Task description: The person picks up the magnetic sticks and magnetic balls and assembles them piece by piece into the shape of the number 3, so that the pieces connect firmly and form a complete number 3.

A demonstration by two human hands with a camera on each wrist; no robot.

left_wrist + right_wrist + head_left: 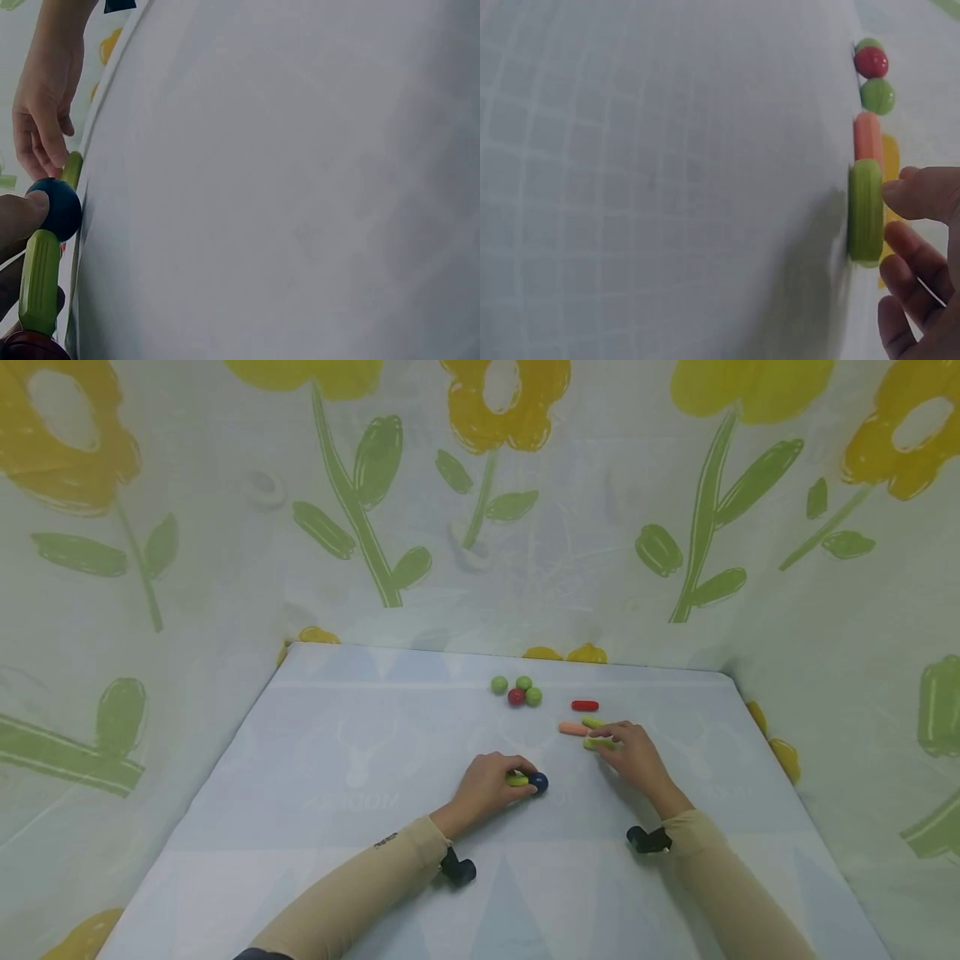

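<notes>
My left hand (495, 781) grips a small assembly of toy pieces: a blue ball (61, 210) joined to a ridged green stick (39, 281), with a dark red ball (34, 346) at the stick's other end. The thumb lies on the blue ball. Farther right, my right hand (630, 756) hovers with loosely bent fingers over a loose green stick (866, 214) on the table. Its thumb tip is right at the stick's upper edge, while the other fingers hang beside it. A second green stick (592, 722) and a peach stick (572, 728) lie just beyond.
A red stick (585, 705) lies behind the peach one. Farther back, a red ball (516, 697) sits among several green balls (499, 684). The white-covered table (300, 777) meets flower-patterned cloth walls (570, 543) at the back and sides.
</notes>
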